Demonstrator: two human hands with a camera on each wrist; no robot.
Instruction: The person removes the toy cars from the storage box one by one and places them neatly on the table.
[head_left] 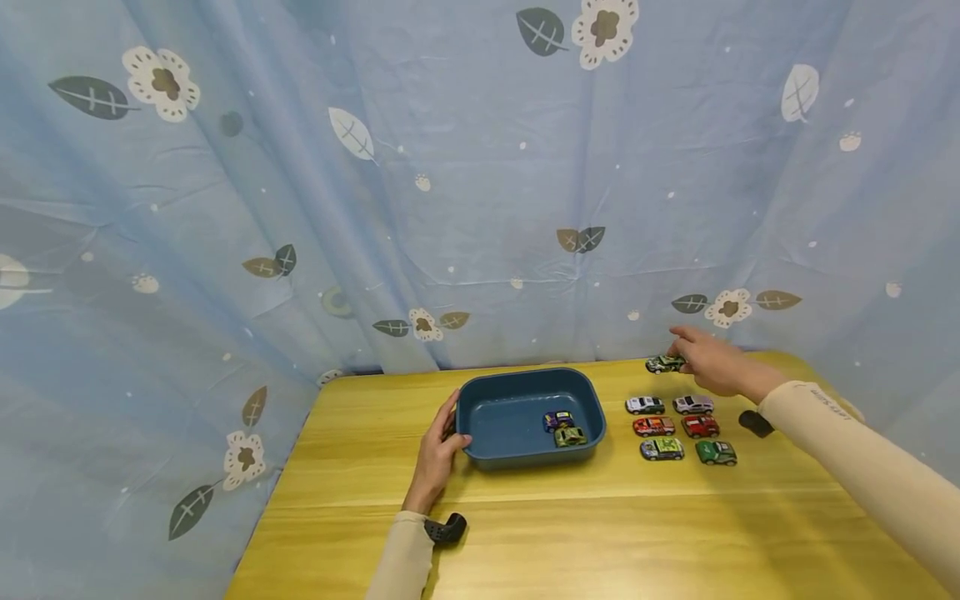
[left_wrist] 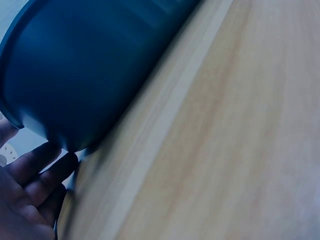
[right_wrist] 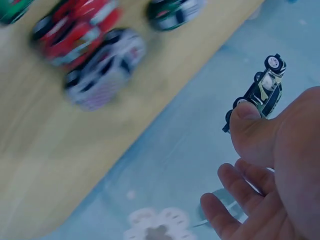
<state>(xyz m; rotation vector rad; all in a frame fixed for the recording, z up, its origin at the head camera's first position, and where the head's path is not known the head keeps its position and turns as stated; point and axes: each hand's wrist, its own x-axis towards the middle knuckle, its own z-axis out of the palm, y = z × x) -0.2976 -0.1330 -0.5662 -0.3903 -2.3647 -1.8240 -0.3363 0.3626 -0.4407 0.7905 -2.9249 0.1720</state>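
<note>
A dark blue plastic bin (head_left: 487,457) stands on the table, holding a purple toy car (head_left: 557,421) and an olive-green toy car (head_left: 571,437). At its left end my left hand (head_left: 437,458) grips the wall, thumb over the rim and fingers along the outside. In the left wrist view those fingers (left_wrist: 47,172) touch the bin's underside edge. My right hand (head_left: 714,360) pinches a black and green patterned toy car (right_wrist: 265,92) between thumb and fingers, above the table's back edge. Its other fingers spread loosely below, as the right wrist view shows.
Right of the bin, toy cars stand in two columns: white (head_left: 645,405), orange-red (head_left: 654,427), lime and blue (head_left: 662,450), pale lilac (head_left: 693,404), red (head_left: 701,426) and green (head_left: 716,452). A blue patterned curtain (head_left: 495,208) hangs behind the wooden table (head_left: 360,467).
</note>
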